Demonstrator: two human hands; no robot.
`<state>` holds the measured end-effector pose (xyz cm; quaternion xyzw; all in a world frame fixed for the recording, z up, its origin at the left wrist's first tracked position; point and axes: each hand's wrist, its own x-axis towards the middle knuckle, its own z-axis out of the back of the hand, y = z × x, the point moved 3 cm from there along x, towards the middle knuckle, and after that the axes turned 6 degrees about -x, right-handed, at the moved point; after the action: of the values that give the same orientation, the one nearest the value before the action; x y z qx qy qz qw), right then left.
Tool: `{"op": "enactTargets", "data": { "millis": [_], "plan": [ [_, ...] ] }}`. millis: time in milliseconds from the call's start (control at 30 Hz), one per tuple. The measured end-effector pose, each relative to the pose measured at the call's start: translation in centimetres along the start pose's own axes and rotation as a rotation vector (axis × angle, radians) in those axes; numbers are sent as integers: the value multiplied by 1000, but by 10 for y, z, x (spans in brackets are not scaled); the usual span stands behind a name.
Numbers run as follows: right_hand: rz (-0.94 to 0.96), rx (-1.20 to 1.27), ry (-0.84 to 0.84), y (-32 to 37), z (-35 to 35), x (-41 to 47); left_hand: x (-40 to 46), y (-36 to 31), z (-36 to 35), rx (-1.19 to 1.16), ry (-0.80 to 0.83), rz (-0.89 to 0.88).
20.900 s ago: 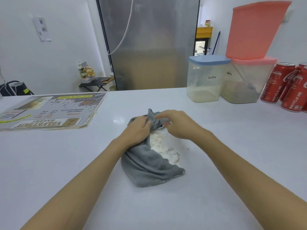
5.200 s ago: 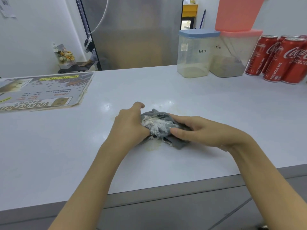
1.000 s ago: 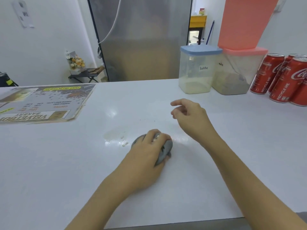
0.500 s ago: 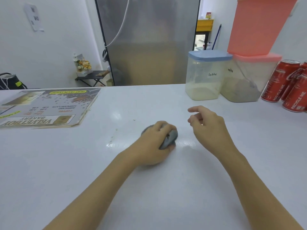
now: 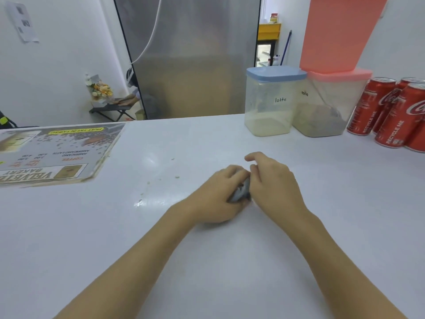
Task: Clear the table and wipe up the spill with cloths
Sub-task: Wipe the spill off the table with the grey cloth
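A: Cloth point(image 5: 241, 192) first; where is it, and who has it?

B: Grey, balled up small, sitting on the white table point(image 5: 230, 261) a little right of centre; the left hand point(image 5: 218, 194) is curled over it and grips it against the surface; only a sliver of fabric shows between the two hands.

A: And the right hand point(image 5: 273, 180)?

B: Just beside the cloth on its right, touching it or nearly so; the fingers are bent, the index raised a little; whether they pinch the fabric or only rest against it I cannot tell, since the contact is hidden.

A: How much of the spill is left?

B: No heap or puddle shows; what remains is a scatter of pale crumbs point(image 5: 177, 176) to the left of the hands and a small wet-looking smear point(image 5: 139, 203) near them; I would judge the bulk of the mess gathered up, with a finishing pass over that patch still owed.

A: And the clearing part?

B: Harder to call; a printed menu board point(image 5: 57, 155) lies flat at the far left; a blue-lidded container point(image 5: 271, 102) marked latte, a pink-lidded container point(image 5: 328, 104) and red cans point(image 5: 388, 113) stand at the back right, all well apart from the hands; whether those belong there I cannot say; the loaded cloth itself still has to leave the table.
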<state>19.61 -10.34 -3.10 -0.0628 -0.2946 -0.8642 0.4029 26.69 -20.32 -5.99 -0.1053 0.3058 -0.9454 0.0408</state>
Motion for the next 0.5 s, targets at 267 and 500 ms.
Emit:
{"op": "enactTargets", "data": {
  "millis": [267,500],
  "plan": [
    [-1,202,-24,6,3,-3,-81,-7,67,-645,-288,299],
    [29,306,113,18,-15,-5,-105,68,87,-172,-708,606]
  ]
}}
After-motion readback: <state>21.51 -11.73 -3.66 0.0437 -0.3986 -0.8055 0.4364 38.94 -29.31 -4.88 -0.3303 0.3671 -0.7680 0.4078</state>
